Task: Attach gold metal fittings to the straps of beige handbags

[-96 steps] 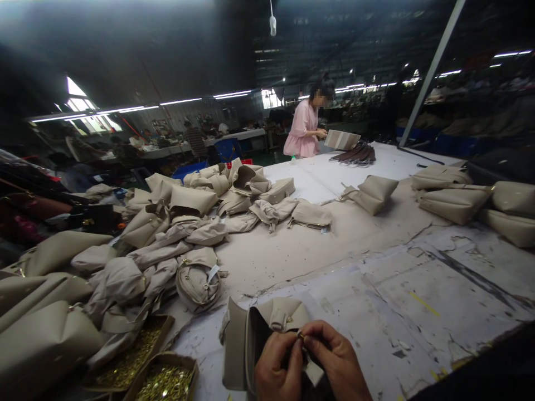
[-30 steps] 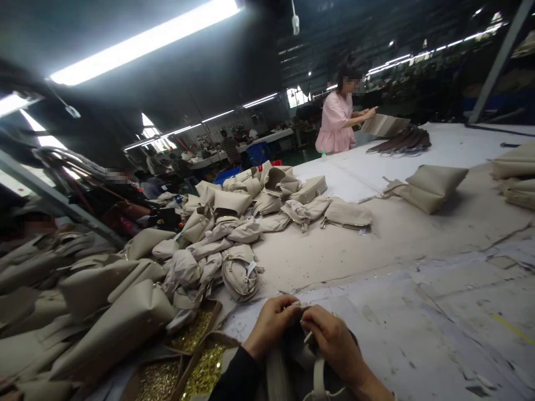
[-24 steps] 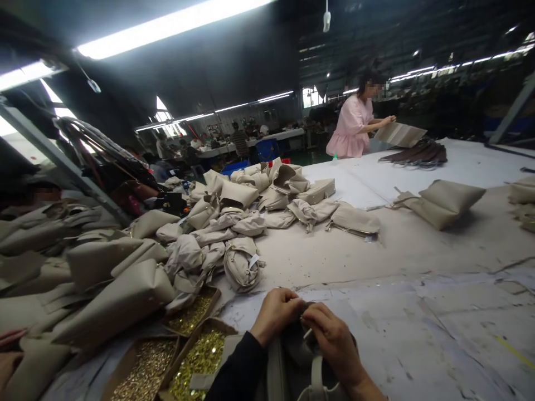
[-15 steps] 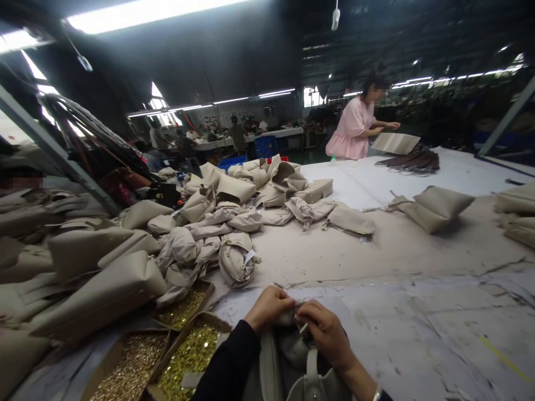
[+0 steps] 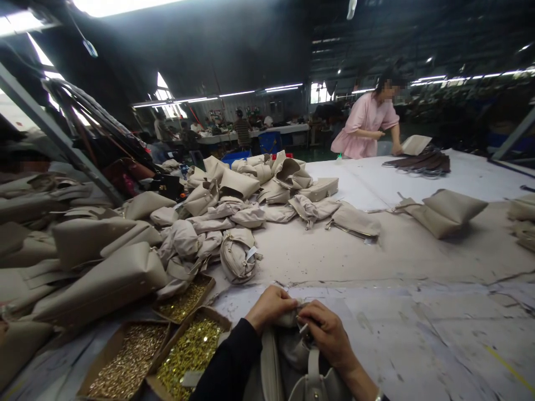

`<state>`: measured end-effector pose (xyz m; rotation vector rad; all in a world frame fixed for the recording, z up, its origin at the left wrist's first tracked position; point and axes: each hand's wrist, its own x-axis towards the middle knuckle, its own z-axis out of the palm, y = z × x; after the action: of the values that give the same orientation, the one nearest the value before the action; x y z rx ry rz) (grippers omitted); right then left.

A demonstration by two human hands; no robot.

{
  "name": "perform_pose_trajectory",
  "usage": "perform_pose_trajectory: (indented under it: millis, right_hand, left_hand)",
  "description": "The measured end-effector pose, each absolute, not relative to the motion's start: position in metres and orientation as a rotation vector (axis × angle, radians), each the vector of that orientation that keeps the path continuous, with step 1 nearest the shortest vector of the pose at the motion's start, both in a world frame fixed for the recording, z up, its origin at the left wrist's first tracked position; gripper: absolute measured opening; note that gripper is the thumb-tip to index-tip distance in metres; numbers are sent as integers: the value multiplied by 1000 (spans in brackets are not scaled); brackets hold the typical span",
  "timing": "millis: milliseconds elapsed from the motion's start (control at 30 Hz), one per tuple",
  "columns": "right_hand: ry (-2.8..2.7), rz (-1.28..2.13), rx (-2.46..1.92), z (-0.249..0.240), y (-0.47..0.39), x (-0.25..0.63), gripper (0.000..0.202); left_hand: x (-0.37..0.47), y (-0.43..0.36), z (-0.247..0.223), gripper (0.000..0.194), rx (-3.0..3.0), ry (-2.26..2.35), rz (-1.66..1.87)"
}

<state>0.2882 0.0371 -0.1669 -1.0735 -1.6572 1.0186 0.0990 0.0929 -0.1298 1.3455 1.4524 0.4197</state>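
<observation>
A grey-beige bag [image 5: 271,365] lies at the bottom centre, close to my body, with a strap and a zipped edge showing. My left hand [image 5: 273,307] pinches the bag's upper edge between thumb and fingers. Right beside it, my right hand [image 5: 325,328] has its fingers closed at the same edge, around a small light-coloured piece [image 5: 304,329] that I cannot make out clearly. The fingertips of both hands nearly meet. The lower part of the bag is partly hidden by my forearms.
Boxes of gold-coloured [image 5: 190,353] and copper-coloured [image 5: 129,359] metal bits stand at lower left. Beige bags [image 5: 100,278] pile up on the left and behind. Another bag [image 5: 449,211] lies at right. Across the white table [image 5: 355,181], a person in pink [image 5: 365,125] stands near dark straps [image 5: 422,161].
The view has shifted slightly. The person in pink has lowered one arm towards the table, and the light panel there has moved. Both my hands keep nearly the same hold.
</observation>
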Motion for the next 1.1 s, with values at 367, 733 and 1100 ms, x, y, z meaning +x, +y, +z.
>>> perform_pose_trajectory:
  millis: [367,733,1100]
  right_hand:
    - [-1656,1052,-1098,-175,38,289,17]
    - [-1645,1071,-1132,-168,39,289,16]
    - [-1480,1184,-1442,-164,46,287,14]
  left_hand:
    - [101,91,-133,29,1411,1489,406]
    - [103,90,-136,31,1458,1532,418]
    - [106,88,-135,31,1505,1570,414]
